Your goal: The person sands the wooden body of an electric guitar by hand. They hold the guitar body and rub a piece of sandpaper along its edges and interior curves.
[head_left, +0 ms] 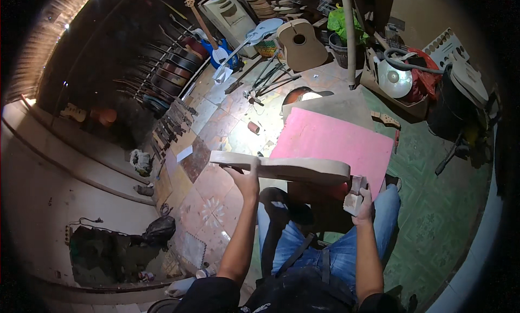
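An unfinished pale wooden guitar body (303,168) is held edge-up across my lap. My left hand (247,180) grips it near its left end, fingers wrapped around the far side and partly hidden. In my right hand (365,207) is a pale block, apparently a sanding block (353,203), with the fingers closed around it. The block is just below the right end of the guitar body; I cannot tell whether they touch. Beyond the body lies a pink board (333,134).
An acoustic guitar body (302,44) and a blue electric guitar (219,54) stand at the back. A rack of guitars (170,69) is at far left. Right of the pink board lie a guitar headstock (385,119) and a box (406,104) holding a round lamp-like thing.
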A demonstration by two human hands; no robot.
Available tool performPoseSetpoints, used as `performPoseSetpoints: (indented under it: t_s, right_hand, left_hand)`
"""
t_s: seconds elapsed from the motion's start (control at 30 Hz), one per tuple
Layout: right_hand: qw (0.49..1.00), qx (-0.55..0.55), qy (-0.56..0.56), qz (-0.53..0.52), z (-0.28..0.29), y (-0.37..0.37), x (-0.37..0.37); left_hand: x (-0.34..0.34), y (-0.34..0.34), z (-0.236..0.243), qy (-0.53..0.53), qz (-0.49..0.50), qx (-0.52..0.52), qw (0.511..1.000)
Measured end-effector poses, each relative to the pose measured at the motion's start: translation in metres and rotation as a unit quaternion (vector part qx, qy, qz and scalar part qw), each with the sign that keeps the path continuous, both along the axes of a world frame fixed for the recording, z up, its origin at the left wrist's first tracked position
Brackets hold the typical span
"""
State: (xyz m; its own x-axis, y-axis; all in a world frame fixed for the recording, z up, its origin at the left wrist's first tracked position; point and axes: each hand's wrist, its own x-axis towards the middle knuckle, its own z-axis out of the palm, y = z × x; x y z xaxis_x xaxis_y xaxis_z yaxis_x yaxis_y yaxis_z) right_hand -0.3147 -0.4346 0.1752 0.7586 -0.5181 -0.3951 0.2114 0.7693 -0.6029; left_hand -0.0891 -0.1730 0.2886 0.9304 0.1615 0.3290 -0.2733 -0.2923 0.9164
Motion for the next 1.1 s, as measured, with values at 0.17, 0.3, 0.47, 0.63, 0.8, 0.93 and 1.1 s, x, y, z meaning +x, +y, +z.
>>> performPoseSetpoints:
  t_s: [0.17, 0.3, 0.47, 0.63, 0.8, 0.93, 1.1]
  right_hand:
    - [1.000, 0.030, 0.007, 0.007, -0.013, -0.002, 0.001]
    - [0.999, 0.043, 0.000, -0.010, -0.016, -0.005, 0.000]
    - [0.999, 0.026, 0.004, -0.031, -0.013, -0.008, -0.001]
    - [0.999, 0.026, 0.044, 0.009, -0.035, -0.032, -0.016]
    - [0.992, 0.072, 0.101, 0.020, -0.029, -0.048, 0.003]
    - [0.977, 0.109, 0.184, 0.014, -0.089, -0.050, 0.005]
    - [0.961, -0.016, 0.267, 0.074, -0.081, -0.028, 0.013]
  left_hand:
    - [0.002, 0.011, -0.002, 0.018, -0.030, -0.104, 0.994]
    - [-0.011, -0.002, 0.005, -0.044, -0.007, 0.080, 0.996]
    - [-0.014, -0.005, 0.014, -0.011, 0.021, -0.034, 0.999]
    - [-0.004, 0.022, 0.025, 0.000, -0.035, -0.166, 0.986]
    - [-0.005, 0.039, 0.035, 0.020, -0.238, -0.220, 0.946]
    - [-0.016, 0.024, 0.058, 0.049, -0.296, -0.266, 0.916]
    - [-0.029, 0.028, 0.059, 0.012, -0.290, -0.231, 0.929]
